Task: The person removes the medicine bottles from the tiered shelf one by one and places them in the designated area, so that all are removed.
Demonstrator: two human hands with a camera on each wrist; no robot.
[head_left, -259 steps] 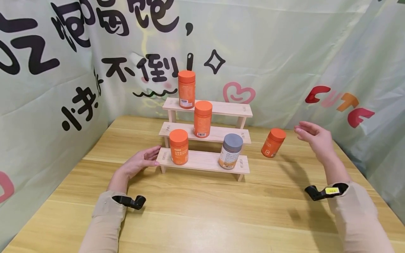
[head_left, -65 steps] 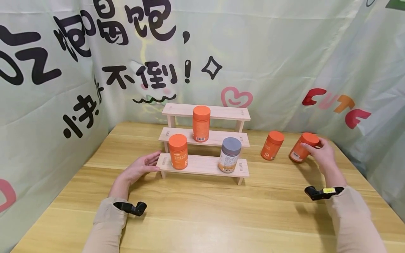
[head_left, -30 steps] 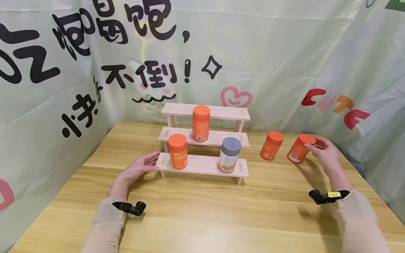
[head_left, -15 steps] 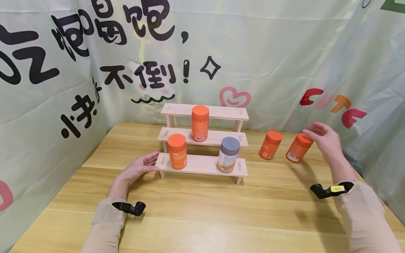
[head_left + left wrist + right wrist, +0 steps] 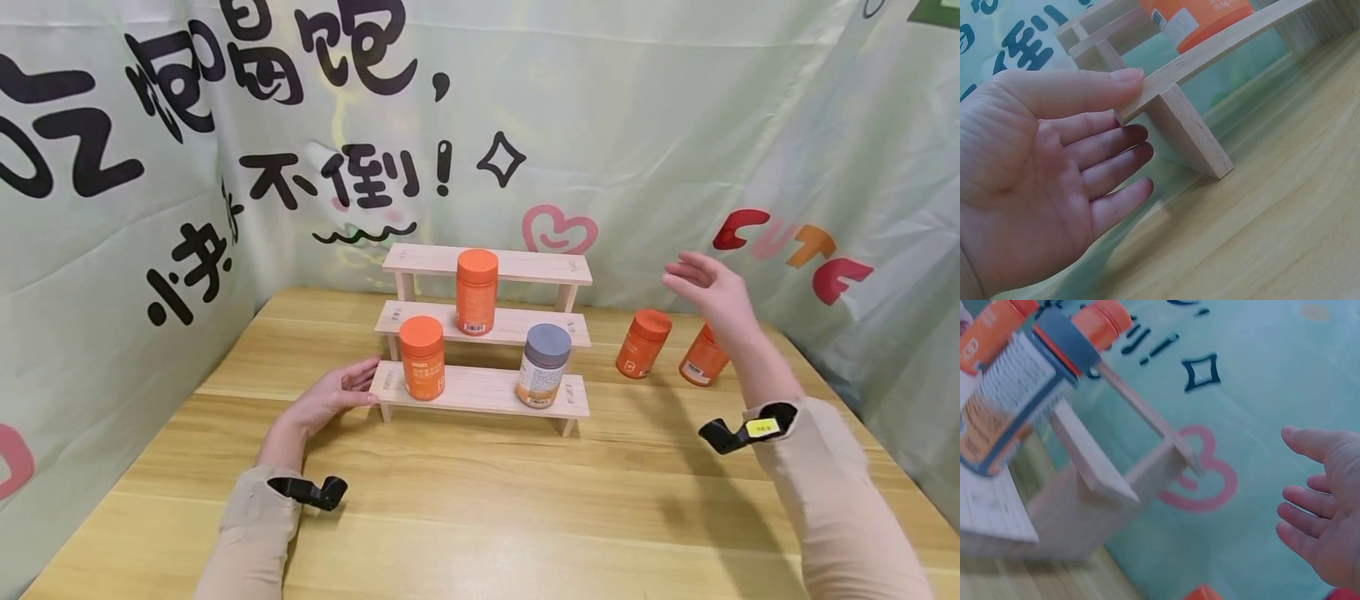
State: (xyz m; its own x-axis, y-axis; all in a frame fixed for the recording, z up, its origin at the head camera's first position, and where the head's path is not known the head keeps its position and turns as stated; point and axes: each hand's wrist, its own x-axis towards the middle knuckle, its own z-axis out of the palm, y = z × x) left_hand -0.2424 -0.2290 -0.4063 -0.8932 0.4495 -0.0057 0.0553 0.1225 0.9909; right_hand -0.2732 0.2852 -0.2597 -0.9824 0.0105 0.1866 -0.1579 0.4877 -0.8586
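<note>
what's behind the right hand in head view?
An orange bottle stands on the table behind the raised, empty right hand. The wrist covers its cap and upper right side; only the lower body and label show. A second orange bottle stands uncovered to its left.

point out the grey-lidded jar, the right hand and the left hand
grey-lidded jar (image 5: pixel 547 346): head view, on its lid
right hand (image 5: pixel 712 293): head view, back of the hand
left hand (image 5: pixel 1035 181): left wrist view, on the palm

far orange bottle (image 5: pixel 703 360) half hidden behind right forearm (image 5: pixel 757 375)
</note>
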